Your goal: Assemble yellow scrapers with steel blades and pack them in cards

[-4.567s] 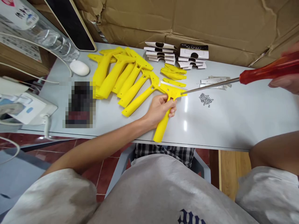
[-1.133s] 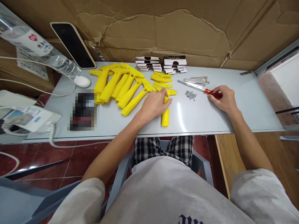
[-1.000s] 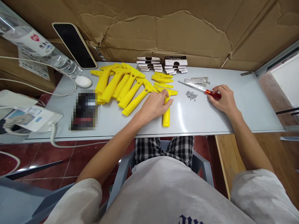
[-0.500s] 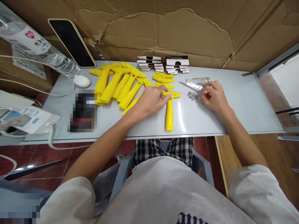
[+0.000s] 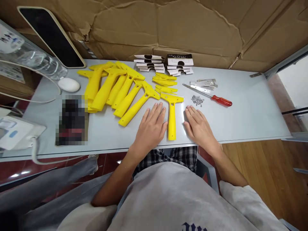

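Note:
Flat on the table lies my left hand (image 5: pixel 152 126), fingers stretched out, just left of a yellow scraper (image 5: pixel 172 120). My right hand (image 5: pixel 198 123) rests palm down on the scraper's other side, its fingers extended and holding nothing. The scraper lies with its handle towards me and its wide head away. Beyond my right hand is a small heap of screws (image 5: pixel 197 100). A screwdriver (image 5: pixel 220 100) with a red handle lies behind it, its shaft beside several metal blades (image 5: pixel 204 85). Several yellow scraper handles (image 5: pixel 109 86) are piled to the left of my left hand.
Thin yellow pieces (image 5: pixel 165 82) and stacked black-and-white cards (image 5: pixel 180 62) lie at the back. A cardboard sheet (image 5: pixel 197 32) walls the rear. On the left are a phone (image 5: pixel 51 37), a bottle (image 5: pixel 40 62), a white mouse (image 5: pixel 69 84) and a power strip (image 5: pixel 21 128) with cables.
My right hand has let go of the screwdriver, which now lies on the table. Both hands have drawn back towards me and flattened. My left hand has left the scraper's head.

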`<state>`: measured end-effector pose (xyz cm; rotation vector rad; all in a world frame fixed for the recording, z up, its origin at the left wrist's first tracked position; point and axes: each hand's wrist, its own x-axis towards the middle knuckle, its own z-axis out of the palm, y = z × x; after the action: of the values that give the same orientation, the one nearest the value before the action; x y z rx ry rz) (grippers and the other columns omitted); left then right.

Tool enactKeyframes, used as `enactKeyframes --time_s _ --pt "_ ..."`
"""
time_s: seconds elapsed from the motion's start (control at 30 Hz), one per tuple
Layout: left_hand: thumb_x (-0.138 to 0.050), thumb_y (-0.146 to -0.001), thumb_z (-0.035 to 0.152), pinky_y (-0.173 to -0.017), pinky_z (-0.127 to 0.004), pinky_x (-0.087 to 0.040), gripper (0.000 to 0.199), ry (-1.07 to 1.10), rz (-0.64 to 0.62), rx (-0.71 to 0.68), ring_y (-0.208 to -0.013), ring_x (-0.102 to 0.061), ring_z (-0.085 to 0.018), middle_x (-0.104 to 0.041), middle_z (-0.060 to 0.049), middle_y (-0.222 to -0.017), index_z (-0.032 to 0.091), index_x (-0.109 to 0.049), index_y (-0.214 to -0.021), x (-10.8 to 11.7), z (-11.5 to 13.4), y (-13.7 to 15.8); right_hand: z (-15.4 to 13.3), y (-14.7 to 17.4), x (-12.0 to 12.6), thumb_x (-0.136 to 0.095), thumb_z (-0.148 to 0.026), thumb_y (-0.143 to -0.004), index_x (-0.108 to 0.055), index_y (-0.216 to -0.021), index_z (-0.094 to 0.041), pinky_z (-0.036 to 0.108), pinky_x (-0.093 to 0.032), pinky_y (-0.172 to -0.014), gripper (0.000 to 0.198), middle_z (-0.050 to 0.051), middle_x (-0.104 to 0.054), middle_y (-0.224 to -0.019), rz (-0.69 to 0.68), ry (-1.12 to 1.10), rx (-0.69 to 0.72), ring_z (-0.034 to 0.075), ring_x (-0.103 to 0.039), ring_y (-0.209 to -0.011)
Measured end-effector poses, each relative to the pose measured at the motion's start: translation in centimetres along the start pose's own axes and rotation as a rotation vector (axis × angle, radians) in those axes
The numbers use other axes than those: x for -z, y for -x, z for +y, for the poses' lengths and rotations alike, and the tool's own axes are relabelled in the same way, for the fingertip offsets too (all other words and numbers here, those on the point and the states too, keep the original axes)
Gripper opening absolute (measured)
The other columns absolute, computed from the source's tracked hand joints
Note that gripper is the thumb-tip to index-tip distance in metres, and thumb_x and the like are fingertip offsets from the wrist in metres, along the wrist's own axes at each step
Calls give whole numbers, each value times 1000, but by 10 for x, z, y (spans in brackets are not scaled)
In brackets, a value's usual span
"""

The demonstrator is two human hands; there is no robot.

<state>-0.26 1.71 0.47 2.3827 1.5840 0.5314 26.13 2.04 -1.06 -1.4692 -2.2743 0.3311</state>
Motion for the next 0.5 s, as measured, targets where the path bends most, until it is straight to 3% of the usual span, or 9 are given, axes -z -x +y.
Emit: enactKeyframes --time_s 0.13,0.3,0.5 --pt "-32 -120 30 -148 -65 -29 63 -28 -36 -6 -179 -38 -38 -43 -21 -188 6 -53 -175 1 -1 -1 0 0 -2 -39 -49 -119 -40 -186 -28 66 -36 -155 71 2 -29 -187 -55 27 -18 28 -33 -183" --pt "-35 -119 27 -148 -67 -30 63 -18 -22 7 -179 -38 -37 -43 -20 -188 12 -53 -177 -1 -1 -1 -4 2 -1 -37 -44 -119 -37 -188 -29 66 -32 -156 70 1 -27 -187 -55 17 -31 27 -31 -183" --pt "-36 -119 26 -149 -62 -30 61 -33 -12 11 -179 -39 -35 -46 -18 -187 11 -56 -174 -1 0 -1 -3 2 -4 -38 -44 -119 -33 -189 -32 66 -34 -156 71 -1 -28 -187 -33 42 -29 26 -32 -183"
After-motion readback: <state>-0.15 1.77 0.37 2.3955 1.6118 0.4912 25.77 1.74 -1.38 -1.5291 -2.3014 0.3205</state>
